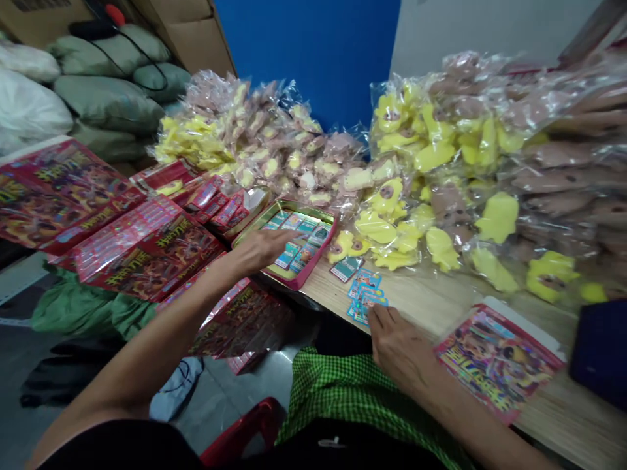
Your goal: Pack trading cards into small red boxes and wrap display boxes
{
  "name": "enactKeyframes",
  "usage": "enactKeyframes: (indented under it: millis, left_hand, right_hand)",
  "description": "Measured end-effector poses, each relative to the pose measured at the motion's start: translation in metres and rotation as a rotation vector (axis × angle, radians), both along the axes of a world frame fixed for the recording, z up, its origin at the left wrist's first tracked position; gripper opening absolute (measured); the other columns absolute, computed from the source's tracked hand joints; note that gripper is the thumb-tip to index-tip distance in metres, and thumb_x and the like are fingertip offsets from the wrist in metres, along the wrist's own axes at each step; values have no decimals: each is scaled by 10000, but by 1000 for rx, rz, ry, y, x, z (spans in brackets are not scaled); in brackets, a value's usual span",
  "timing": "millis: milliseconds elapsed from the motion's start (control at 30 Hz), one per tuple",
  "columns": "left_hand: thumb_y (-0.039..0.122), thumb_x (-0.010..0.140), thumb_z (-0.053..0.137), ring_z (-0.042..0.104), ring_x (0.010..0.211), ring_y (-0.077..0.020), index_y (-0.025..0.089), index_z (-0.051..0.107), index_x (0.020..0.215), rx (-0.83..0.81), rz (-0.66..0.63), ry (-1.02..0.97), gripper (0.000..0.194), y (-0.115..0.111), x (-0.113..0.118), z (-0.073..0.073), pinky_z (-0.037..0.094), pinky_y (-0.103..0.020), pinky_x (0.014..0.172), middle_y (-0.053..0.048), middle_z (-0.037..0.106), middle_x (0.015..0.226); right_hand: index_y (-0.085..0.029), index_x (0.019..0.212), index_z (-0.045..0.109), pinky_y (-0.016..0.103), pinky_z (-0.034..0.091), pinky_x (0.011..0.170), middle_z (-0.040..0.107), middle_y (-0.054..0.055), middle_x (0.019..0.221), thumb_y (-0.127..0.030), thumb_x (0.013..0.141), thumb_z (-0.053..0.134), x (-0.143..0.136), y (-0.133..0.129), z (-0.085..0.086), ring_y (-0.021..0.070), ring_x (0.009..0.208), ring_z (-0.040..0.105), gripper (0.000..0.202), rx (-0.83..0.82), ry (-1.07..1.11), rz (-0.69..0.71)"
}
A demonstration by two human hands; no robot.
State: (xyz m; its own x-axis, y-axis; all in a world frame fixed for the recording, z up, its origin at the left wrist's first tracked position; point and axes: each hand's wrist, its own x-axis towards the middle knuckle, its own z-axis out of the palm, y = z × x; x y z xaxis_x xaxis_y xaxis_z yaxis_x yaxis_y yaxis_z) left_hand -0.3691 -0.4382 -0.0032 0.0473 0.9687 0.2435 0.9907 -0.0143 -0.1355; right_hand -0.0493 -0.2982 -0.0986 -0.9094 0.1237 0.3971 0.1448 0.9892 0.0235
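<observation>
Head: cards (366, 297) against right hand (396, 339)

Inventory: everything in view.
table: one, pale wood, centre
card tin: one, pink, centre
packed cards: several, teal, in tin
loose cards: several, mostly blue, table
bagged toys: many, yellow and brown, table
printed boxes: several, red, both sides
packets: several, red, near tin
sacks: several, mostly greenish, left
cartons: some, brown, left
panel: one, blue, behind table
unidentified object: one, dark blue, right
cloth: some, green, left
seat: one, red, bottom
checked fabric: one, green, lap
left hand: one, over tin
right hand: one, at loose cards
</observation>
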Motion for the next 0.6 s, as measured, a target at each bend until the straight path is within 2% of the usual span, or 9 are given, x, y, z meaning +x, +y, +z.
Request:
enactKeyframes:
  millis: [100, 167, 233, 300, 367, 433, 533, 600]
  left_hand:
    - [76, 1008, 458, 714, 1165, -207, 202, 369, 1593, 270, -112, 18, 606, -4, 37, -2, 633, -355, 946, -127, 682, 1398]
    - [51, 1007, 452, 684, 1245, -201, 197, 260, 1637, 351, -193, -32, 675, 0, 71, -10, 632, -363, 1002, -122, 672, 1414]
    - [46, 1013, 440, 661, 1286, -191, 168, 256, 1630, 355, -253, -109, 655, 10, 105, -23, 622, -364, 1038, -121, 685, 1395]
    - [30, 1014, 417, 641, 1316, -188, 119, 343, 1574, 333, -297, -168, 572, 27, 135, -39, 597, -363, 1078, -131, 693, 1379]
    - [24, 1018, 393, 636, 1321, -203, 72, 451, 1478, 229, -328, -182, 466, 48, 161, -53, 583, -366, 1091, -159, 685, 1381]
    - [52, 1029, 402, 669, 1269, -238, 55, 534, 1380, 6, -304, -166, 375, 70, 183, -63, 601, -387, 1044, -184, 693, 1348]
    - [57, 1012, 466, 745, 1074, -252, 69, 601, 1268, -360, -207, -171, 290, 97, 202, -68, 626, -371, 892, -181, 740, 1202]
    - [37, 994, 484, 760, 935, -231, 91, 631, 1180, -460, -191, -189, 243, 107, 205, -65, 612, -334, 793, -149, 761, 1082]
  right_hand:
    - [-22, 1092, 684, 361, 524, 701, 683, 144, 935, 22, 871, 495, 9, 11, 17, 265, 823, 624, 294, 3, 107, -18]
    - [-15, 1097, 681, 360, 534, 742, 701, 160, 979, 13, 915, 460, 18, 23, 32, 262, 844, 646, 287, -9, 202, -58]
    - [-48, 1019, 693, 344, 536, 754, 719, 158, 992, -20, 947, 464, 28, 37, 47, 251, 849, 675, 242, -48, 290, -126]
    - [-92, 933, 695, 320, 526, 721, 734, 135, 961, -52, 957, 481, 41, 52, 61, 237, 828, 699, 219, -79, 352, -218]
    - [-118, 896, 693, 312, 509, 678, 745, 116, 928, -81, 959, 493, 56, 65, 74, 235, 802, 714, 213, -69, 392, -320]
    - [-134, 885, 694, 317, 497, 658, 754, 109, 915, -107, 967, 500, 71, 74, 83, 241, 786, 721, 212, -44, 426, -415]
    - [-154, 865, 684, 316, 489, 650, 760, 103, 911, -124, 975, 510, 91, 78, 87, 247, 812, 731, 209, -51, 416, -473]
    - [-160, 896, 686, 303, 493, 658, 763, 93, 922, -119, 966, 509, 101, 76, 85, 231, 822, 733, 194, -94, 385, -463]
